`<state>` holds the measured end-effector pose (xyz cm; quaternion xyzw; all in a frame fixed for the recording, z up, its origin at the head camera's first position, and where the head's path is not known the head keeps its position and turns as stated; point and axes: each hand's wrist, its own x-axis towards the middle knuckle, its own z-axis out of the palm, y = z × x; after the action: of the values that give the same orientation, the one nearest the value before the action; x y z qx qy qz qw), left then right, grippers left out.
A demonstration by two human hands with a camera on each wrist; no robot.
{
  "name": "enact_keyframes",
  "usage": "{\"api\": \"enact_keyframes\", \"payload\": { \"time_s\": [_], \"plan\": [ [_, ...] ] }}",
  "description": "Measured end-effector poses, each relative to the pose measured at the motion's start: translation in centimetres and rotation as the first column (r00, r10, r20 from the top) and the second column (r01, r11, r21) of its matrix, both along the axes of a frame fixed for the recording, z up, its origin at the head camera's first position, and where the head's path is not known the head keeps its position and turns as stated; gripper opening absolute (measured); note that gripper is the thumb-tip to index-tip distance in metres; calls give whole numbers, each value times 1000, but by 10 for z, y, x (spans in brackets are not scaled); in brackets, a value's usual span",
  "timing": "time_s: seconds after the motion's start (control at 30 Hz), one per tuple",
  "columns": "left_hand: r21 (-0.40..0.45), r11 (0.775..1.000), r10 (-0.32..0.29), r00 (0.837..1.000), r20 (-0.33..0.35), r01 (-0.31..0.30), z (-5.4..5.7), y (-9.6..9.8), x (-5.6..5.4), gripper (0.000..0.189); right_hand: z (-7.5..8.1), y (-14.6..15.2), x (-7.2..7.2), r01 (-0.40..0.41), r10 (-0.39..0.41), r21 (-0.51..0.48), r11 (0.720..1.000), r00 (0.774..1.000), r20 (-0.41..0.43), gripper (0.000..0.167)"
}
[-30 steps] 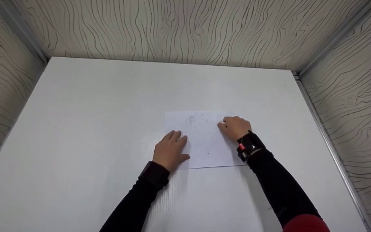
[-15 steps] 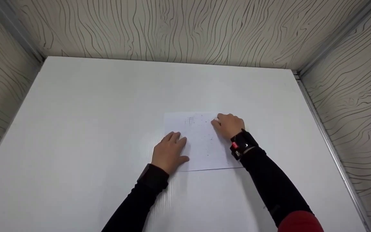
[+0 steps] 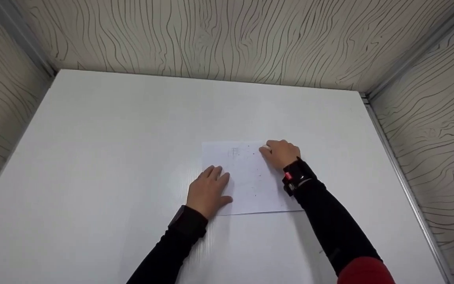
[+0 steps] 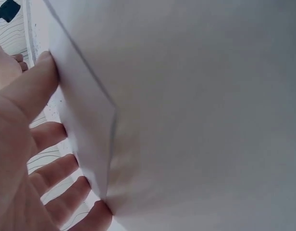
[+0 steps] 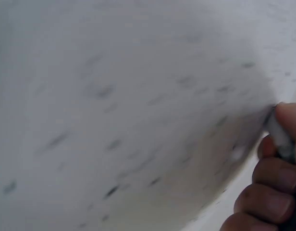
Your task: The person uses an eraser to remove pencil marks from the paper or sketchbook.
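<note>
A white sheet of paper [image 3: 246,189] lies on the white table, with a small patch of faint grey pencil marks [image 3: 233,152] near its top edge. My left hand [image 3: 208,192] rests on the paper's left side, fingers spread; the left wrist view shows its fingertips [image 4: 92,216] along the sheet by one corner. At the upper right of the sheet, my right hand [image 3: 283,154] pinches a small white eraser [image 5: 279,136], its end darkened and against the paper. Most of the eraser is hidden by the fingers. Dark crumbs [image 5: 112,191] are scattered over the sheet.
The broad white table [image 3: 112,157] surrounds the paper. Wood-grain patterned panels [image 3: 211,39] rise behind it and on both sides, with a metal frame strip [image 3: 404,177] along the right edge. A small dark speck [image 3: 321,251] lies near the right forearm.
My right hand has shifted slightly left across the upper part of the paper, still holding the eraser. The left hand has kept its place on the sheet.
</note>
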<state>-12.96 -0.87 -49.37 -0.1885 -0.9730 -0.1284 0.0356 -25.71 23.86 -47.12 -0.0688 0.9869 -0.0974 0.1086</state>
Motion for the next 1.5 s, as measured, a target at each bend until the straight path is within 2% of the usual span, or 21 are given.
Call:
{"api": "enact_keyframes", "payload": {
  "time_s": [0.17, 0.33, 0.43, 0.5, 0.6, 0.77, 0.87, 1.03, 1.27, 1.37, 1.5],
  "plan": [
    [-5, 1000, 3, 1000, 11, -3, 0, 1, 1, 62, 2, -8, -3, 30, -26, 55, 998, 997, -75, 34],
    [-7, 1000, 1, 1000, -15, -1, -2, 1, 4, 61, 0, -50, 0, -84, 86, 36, 996, 995, -51, 36],
    [-14, 1000, -10, 999, -45, 9, -4, 1, 7, 60, -5, -67, 2, -112, 112, 7, 994, 994, -20, 39],
    [-27, 1000, -15, 998, -59, 14, -5, 2, 8, 60, -7, -66, 1, -91, 91, 4, 996, 996, -21, 38],
    [-58, 998, -12, 998, -56, 9, -5, 3, 8, 61, -7, -48, -2, -37, 38, 14, 999, 999, -33, 37],
    [-73, 997, -1, 1000, -17, 0, -5, 4, 7, 60, -5, -25, -6, -8, 13, 42, 999, 993, -114, 37],
    [-56, 998, -5, 1000, -11, 4, -6, 3, 8, 60, -7, -40, -2, -52, 55, 26, 998, 991, -121, 38],
    [-27, 999, -21, 1000, -23, 20, -10, 3, 8, 59, -15, -72, 14, -164, 165, 16, 986, 985, -42, 37],
    [-13, 999, -37, 998, -48, 36, -11, 5, 8, 56, -18, -77, 33, -220, 221, 20, 975, 975, -25, 38],
    [-30, 999, -32, 998, -53, 31, -10, 5, 8, 57, -17, -77, 31, -246, 246, 26, 969, 969, -28, 36],
    [-63, 997, -37, 998, -56, 34, -9, 8, 8, 59, -16, -67, 17, -182, 184, 56, 982, 982, -38, 36]
  ]
}}
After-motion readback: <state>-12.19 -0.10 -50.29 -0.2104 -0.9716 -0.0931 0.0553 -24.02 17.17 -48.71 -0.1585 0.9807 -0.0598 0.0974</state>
